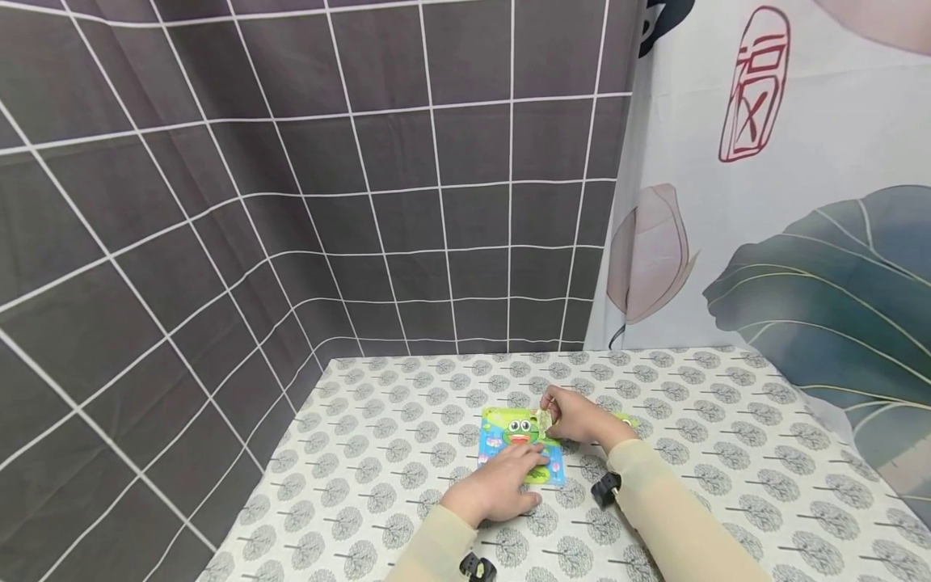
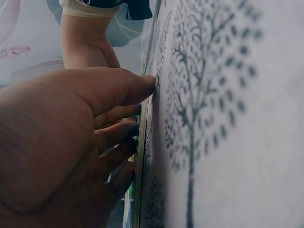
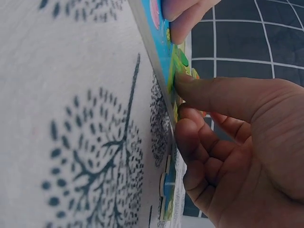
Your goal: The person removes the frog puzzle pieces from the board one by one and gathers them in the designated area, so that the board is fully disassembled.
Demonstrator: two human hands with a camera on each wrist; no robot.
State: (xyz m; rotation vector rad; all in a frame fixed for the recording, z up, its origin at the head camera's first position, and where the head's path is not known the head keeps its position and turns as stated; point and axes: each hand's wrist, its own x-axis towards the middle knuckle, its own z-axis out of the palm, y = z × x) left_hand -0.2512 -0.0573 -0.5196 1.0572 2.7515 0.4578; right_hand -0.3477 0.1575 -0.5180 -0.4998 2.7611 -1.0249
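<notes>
A frog-picture jigsaw puzzle (image 1: 496,420), blue and green on a thin board, lies flat on the table. My left hand (image 1: 502,483) rests on its lower part with the fingers spread; its thumb (image 2: 137,88) is off the board, at the tablecloth. At the upper right corner my right hand (image 1: 579,416) pinches a small pale-green puzzle piece (image 1: 544,420) between thumb and fingers. That piece is mostly covered by the fingers in the right wrist view. Just beyond the right hand, more puzzle pieces (image 1: 626,419) lie on the cloth, partly hidden by the wrist.
A tree-patterned cloth (image 1: 378,485) covers the table. Behind and to the left hangs a dark grid curtain (image 1: 465,218); a pale curtain with leaf prints (image 1: 669,145) hangs at the right. Both wrists carry small black cameras.
</notes>
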